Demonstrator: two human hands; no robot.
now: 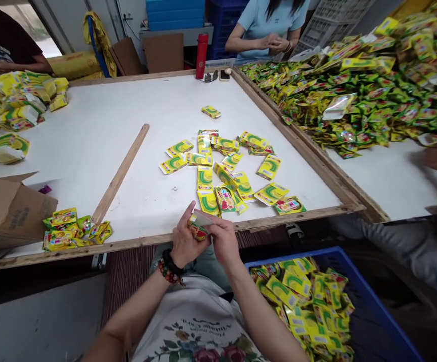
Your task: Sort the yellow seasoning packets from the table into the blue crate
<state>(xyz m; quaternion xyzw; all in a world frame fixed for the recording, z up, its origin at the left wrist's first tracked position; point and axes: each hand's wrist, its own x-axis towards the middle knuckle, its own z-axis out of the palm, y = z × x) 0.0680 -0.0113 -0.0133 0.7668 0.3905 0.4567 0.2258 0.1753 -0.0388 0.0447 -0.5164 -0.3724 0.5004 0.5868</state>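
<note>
My left hand (185,242) is closed around a small printed carton (198,232) just above the table's near edge. My right hand (224,240) pinches the same carton from the other side, by a pale flap at its top. Whether anything is inside the carton is hidden by my fingers. Just beyond my hands, several yellow-and-green cartons (204,178) lie scattered on the white table (158,193). One carton (211,111) sits apart, farther back.
A blue crate (372,306) of filled-looking cartons stands at my lower right. Small packets (75,231) lie by a cardboard box (14,213) and wooden strip (122,171). Heaped packets (376,95) cover the right table. A red flask (201,56) stands behind. Other people work around.
</note>
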